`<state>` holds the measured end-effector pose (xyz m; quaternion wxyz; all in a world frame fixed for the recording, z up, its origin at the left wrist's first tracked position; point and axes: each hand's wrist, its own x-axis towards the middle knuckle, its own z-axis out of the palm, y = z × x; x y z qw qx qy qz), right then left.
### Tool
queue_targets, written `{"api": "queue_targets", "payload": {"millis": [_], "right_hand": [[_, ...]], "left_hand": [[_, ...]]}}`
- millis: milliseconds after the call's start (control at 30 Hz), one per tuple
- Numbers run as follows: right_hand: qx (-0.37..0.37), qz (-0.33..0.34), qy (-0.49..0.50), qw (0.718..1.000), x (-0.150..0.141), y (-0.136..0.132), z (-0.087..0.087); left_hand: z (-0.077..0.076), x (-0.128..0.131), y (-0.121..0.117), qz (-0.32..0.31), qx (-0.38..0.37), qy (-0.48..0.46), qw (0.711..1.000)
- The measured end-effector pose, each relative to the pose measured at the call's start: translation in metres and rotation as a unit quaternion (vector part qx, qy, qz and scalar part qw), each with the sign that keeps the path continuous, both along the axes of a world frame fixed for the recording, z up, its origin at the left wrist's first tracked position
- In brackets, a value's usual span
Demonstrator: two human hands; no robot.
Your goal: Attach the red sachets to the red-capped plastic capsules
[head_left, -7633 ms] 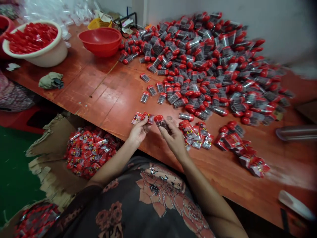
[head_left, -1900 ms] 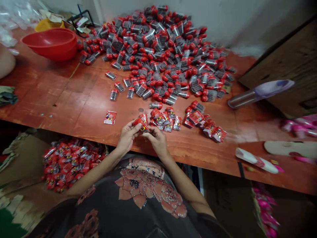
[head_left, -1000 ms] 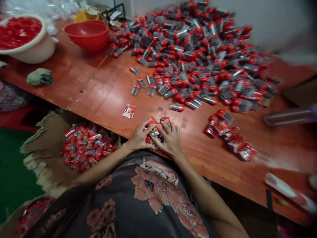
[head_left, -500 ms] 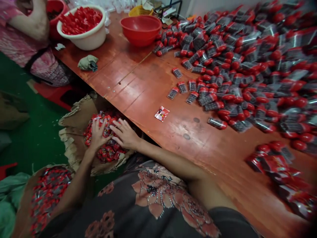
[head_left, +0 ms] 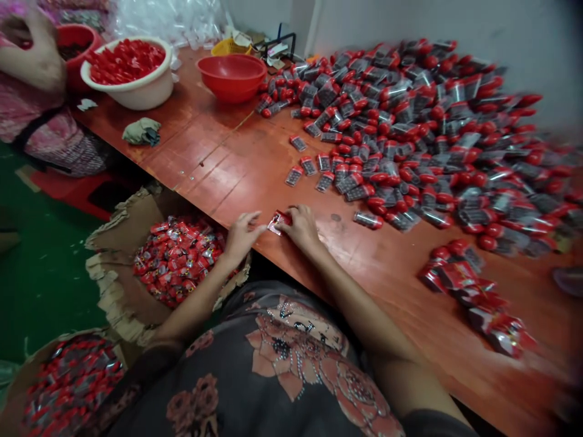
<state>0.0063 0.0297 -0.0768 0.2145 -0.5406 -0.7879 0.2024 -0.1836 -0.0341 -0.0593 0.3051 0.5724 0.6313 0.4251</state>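
While the left hand [head_left: 241,235] lies open, fingers loose just beside a red sachet [head_left: 279,222], the right hand [head_left: 303,229] rests curled fingers on it, any pinch unclear, near the front edge of the wooden table [head_left: 237,176]

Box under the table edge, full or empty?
Full: the torn cardboard box is heaped with red foil sachets, piled across its whole opening inside the ragged flaps.

I log a worn red wooden workbench [head_left: 195,164], heaped red-capped clear tubes [head_left: 410,139], loose red sachets [head_left: 473,297], a red bowl [head_left: 231,77], a white basin of red caps [head_left: 127,85], a crumpled cloth [head_left: 142,131]
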Motion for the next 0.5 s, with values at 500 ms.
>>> {"api": "queue_targets", "payload": {"millis": [500], "right_hand": [[-0.185,0.097,0.038,0.977,0.033,-0.069,0.043]], "left_hand": [[-0.005,0.026,-0.036,-0.098,-0.06,-0.055,0.992]]}}
